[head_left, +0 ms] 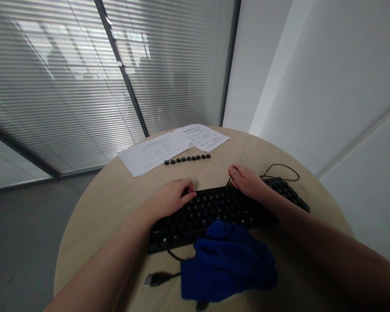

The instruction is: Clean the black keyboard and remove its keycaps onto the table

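Blk kbd | L grip half-curled, far edge, hold unclr | R grip pinching dk tool

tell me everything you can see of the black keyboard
The black keyboard looks plastic, with pale-marked keys and a number pad at its right end. It lies keys up on the wood-look table. The left hand covers its far left part; the right hand holds a thin dark tool at its far edge. A blue cloth hides some of its near side.
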Tool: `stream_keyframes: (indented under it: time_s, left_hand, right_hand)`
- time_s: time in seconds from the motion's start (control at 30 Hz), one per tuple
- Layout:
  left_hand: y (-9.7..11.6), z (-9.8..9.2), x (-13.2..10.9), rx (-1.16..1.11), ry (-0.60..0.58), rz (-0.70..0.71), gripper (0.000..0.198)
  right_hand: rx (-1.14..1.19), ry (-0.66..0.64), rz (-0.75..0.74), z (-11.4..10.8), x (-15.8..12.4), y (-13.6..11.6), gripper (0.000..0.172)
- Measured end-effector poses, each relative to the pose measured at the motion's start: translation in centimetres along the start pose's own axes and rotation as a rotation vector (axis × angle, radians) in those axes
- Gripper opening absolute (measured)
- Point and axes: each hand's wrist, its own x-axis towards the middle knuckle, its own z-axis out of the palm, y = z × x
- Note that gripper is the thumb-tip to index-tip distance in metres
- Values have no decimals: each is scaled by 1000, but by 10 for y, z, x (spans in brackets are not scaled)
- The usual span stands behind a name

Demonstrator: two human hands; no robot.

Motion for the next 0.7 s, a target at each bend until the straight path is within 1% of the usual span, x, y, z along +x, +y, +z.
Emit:
stream_keyframes:
  time_s: [0.13,0.27,0.4,0.57,0.7]
  left_hand:
    - [-1,1,0,-15,0,6,21]
    - [-2,1,0,-7,0,-5,21]
    - [-2,1,1,-14,-2,-5,23]
    - [-2,1,1,-36,9,9,25]
    - [-4,2,1,-49,11,3,24]
  right_hand:
    - [-19,28,-72,3,-9,1,24]
    - [-123,49,-176,6,-15,1,21]
    - [-188,55,-178,8,-17,0,21]
    - [-126,160,-192,9,-21,4,21]
    - [-90,187,-208,9,-24,6,22]
